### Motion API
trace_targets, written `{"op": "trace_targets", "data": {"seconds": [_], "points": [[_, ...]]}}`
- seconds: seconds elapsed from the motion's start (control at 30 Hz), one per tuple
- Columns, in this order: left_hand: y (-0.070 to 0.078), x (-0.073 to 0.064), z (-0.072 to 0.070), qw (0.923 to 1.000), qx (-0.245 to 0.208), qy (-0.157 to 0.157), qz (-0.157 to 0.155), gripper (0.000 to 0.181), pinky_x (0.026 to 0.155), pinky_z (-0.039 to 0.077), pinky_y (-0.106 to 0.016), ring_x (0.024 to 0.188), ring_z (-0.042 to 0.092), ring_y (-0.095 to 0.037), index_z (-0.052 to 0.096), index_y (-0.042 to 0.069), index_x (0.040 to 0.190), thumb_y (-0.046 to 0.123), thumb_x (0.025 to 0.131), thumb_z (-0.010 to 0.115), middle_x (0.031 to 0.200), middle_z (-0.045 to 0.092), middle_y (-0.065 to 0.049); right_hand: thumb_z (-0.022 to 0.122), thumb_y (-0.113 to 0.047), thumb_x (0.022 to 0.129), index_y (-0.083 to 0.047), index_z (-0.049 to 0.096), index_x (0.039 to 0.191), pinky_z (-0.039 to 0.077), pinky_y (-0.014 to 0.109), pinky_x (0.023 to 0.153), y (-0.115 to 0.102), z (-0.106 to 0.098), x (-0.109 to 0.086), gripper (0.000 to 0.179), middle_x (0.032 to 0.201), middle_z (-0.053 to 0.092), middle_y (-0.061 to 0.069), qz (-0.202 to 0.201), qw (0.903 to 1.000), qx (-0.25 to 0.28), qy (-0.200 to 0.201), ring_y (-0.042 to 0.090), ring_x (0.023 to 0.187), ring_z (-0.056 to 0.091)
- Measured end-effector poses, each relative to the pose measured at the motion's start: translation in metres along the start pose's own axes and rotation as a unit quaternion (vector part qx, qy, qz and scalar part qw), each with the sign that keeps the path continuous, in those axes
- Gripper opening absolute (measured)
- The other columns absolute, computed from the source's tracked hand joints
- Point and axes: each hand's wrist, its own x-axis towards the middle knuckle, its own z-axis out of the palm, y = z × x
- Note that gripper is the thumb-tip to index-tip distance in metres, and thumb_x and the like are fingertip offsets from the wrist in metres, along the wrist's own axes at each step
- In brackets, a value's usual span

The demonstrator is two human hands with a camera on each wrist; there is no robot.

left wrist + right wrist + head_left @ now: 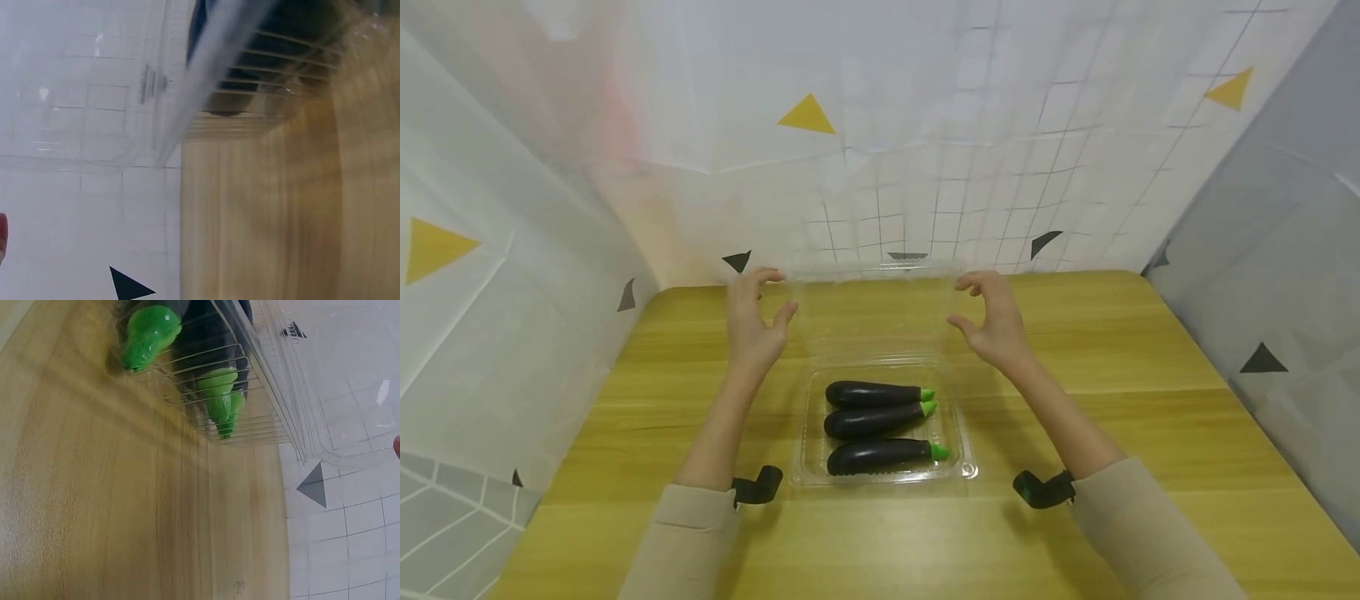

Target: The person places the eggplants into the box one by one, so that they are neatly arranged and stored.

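Three dark eggplants [874,422] with bright green stems lie side by side in the base of a clear plastic clamshell box [816,478]. The box's hinged lid [874,321] stands raised at the back. My left hand [756,329] is beside the lid's left edge, thumb and fingers spread apart. On the other side my right hand [996,325] is held likewise at the lid's right edge. Neither hand grips anything; whether the right fingertips brush the lid is hard to tell. In the right wrist view, green stems [151,334] show through the ribbed box wall.
Under the box is a wood-grain table [895,542], its back edge meeting a white sheet wall [730,100] with grid lines and yellow and black triangles. Grey-white sheets hang on both sides. A black wrist mount [758,485] sticks out from each sleeve.
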Motion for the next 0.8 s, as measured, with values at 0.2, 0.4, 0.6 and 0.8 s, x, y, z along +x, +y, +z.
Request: {"op": "trace_targets", "data": {"seconds": [0.2,0.4,0.6,0.8], "points": [[0.010,0.005,-0.003,0.9996,-0.018,0.020,-0.008,0.023,0.088,0.038,-0.035,0.115,0.045,-0.027,0.057,0.000,0.095,-0.006,0.080,0.074,0.120,0.056,-0.015,0.082,0.011,0.067,0.001,0.053,0.110,0.042,0.040,0.085,-0.001,-0.001,-0.002,0.052,0.113,0.055,0.016,-0.022,0.9997,-0.006,0.006,0.033,0.099,0.049],[0.015,0.004,-0.006,0.9997,-0.020,0.013,-0.010,0.020,0.089,0.039,-0.038,0.117,0.044,-0.028,0.056,0.000,0.091,-0.006,0.081,0.073,0.119,0.055,-0.015,0.083,0.010,0.065,0.002,0.054,0.112,0.042,0.039,0.086,-0.003,-0.008,0.002,0.055,0.112,0.056,0.015,-0.024,0.9996,0.005,0.017,0.031,0.100,0.050],[0.013,0.002,-0.007,0.9998,-0.014,0.009,0.003,0.021,0.094,0.039,-0.041,0.117,0.044,-0.029,0.056,0.001,0.089,-0.007,0.080,0.073,0.119,0.055,-0.015,0.081,0.012,0.067,0.003,0.057,0.107,0.041,0.040,0.087,-0.016,-0.018,0.011,0.048,0.114,0.058,0.016,-0.031,0.9980,0.038,0.040,0.032,0.100,0.049],[0.014,-0.001,-0.011,0.9999,-0.004,0.006,0.012,0.023,0.100,0.035,-0.045,0.117,0.043,-0.031,0.057,0.000,0.091,-0.007,0.079,0.074,0.119,0.056,-0.017,0.079,0.011,0.070,0.000,0.059,0.098,0.040,0.040,0.086,-0.026,-0.025,0.014,0.036,0.116,0.057,0.015,-0.026,0.9984,0.033,0.038,0.031,0.103,0.049]]}}
